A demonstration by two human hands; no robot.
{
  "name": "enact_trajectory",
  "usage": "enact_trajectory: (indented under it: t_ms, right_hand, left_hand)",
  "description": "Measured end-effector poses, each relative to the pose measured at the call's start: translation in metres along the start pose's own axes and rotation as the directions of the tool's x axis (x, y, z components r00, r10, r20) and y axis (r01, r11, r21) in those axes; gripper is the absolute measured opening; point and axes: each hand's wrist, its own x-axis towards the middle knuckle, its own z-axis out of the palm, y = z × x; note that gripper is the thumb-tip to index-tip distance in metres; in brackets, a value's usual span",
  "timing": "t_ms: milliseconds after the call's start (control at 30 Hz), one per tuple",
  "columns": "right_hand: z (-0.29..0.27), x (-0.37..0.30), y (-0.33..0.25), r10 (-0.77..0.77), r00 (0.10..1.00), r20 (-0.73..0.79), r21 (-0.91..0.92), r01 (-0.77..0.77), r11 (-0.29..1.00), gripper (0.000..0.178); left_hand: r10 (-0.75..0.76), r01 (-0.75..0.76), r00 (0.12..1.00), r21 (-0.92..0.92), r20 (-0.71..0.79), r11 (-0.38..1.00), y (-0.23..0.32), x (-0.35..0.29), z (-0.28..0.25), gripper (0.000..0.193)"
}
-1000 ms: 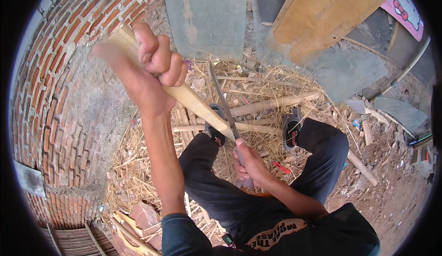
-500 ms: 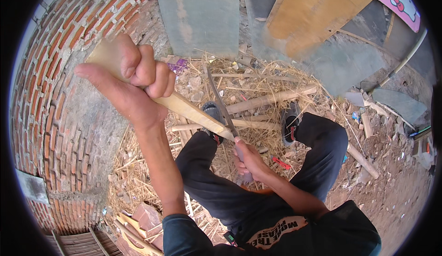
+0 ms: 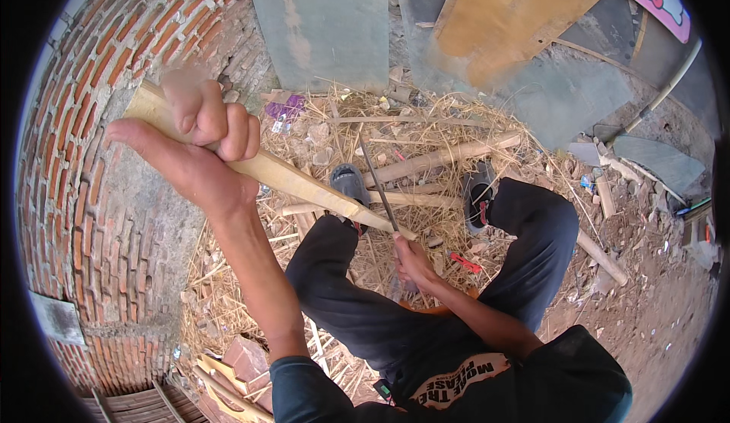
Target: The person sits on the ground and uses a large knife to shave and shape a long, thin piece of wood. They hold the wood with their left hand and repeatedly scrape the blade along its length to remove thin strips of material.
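A long strip of pale wood (image 3: 293, 178), broad at its far left end and narrower toward my lap, is gripped by my left hand (image 3: 204, 138). That hand is raised at the left, fingers wrapped over the strip and thumb pointing outward. My right hand (image 3: 414, 262) is closed on the handle of a knife (image 3: 376, 180), low between my knees. The knife's long, thin dark blade points away from me and crosses the strip close to its narrow end. The fist covers most of the handle.
Straw, wood chips and rubble litter the ground, with a wooden pole (image 3: 449, 159) beyond my feet. A red object (image 3: 465, 262) lies near my right leg. The brick wall (image 3: 114, 218) rises close on the left. Grey panels (image 3: 323, 31) and a tan board (image 3: 517, 20) lean at the back.
My left hand and the broad end of the strip have shifted slightly left and down. The narrow end now sticks out past the blade to the right. The blade appears thinner, turned more edge-on.
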Motion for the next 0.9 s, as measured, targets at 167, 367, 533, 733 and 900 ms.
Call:
enact_trajectory:
  t_ms: [167,367,533,733,900]
  right_hand:
    - [0.025,-0.019,-0.025,-0.232,0.962,0.145,-0.093,0.247,0.965,0.048]
    - [-0.048,0.054,0.072,0.029,0.991,-0.134,-0.124,-0.046,0.991,0.048]
    - [-0.075,0.065,0.103,0.038,0.986,-0.164,-0.121,-0.058,0.991,0.048]
    - [-0.055,0.044,0.079,-0.268,0.962,-0.048,-0.478,0.213,0.852,0.046]
    - [-0.038,0.023,0.053,-0.334,0.942,-0.028,-0.419,0.293,0.86,0.042]
  left_hand:
    - [0.029,-0.029,1.0,-0.005,-0.005,1.0,0.003,0.001,-0.004,0.06]
    - [0.041,-0.041,0.998,-0.018,0.052,0.999,0.004,0.003,-0.01,0.059]
    - [0.014,-0.001,0.988,-0.083,0.153,0.997,0.007,-0.004,-0.003,0.058]
    - [0.02,-0.018,0.997,-0.037,0.072,0.999,0.016,0.002,-0.027,0.057]
    - [0.144,-0.1,0.97,-0.216,0.197,0.971,0.127,-0.004,-0.094,0.065]
